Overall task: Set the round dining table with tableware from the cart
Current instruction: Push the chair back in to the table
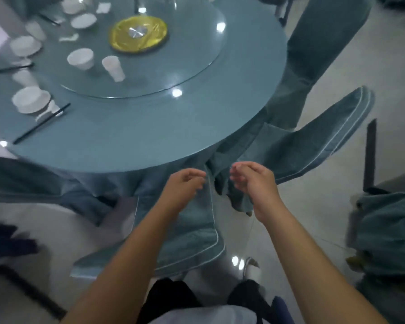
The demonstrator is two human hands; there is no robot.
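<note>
**Hands empty below the counter edge**

The left hand (185,187) and right hand (251,180) hover near each other below the round counter (150,127). Each grip is loosely curled and holds nothing. White bowls (31,99), cups (113,67) and black chopsticks (41,123) sit on the counter's far left portion. A glass turntable (185,66) carries a yellow disc (138,33). Covered chairs (313,146) stand beside the counter.

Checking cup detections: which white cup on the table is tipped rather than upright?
The tall white cup on the glass turntable, right of the squat bowl, looks tilted; the blurrier tall cups at the table's left edge look upright.
</note>
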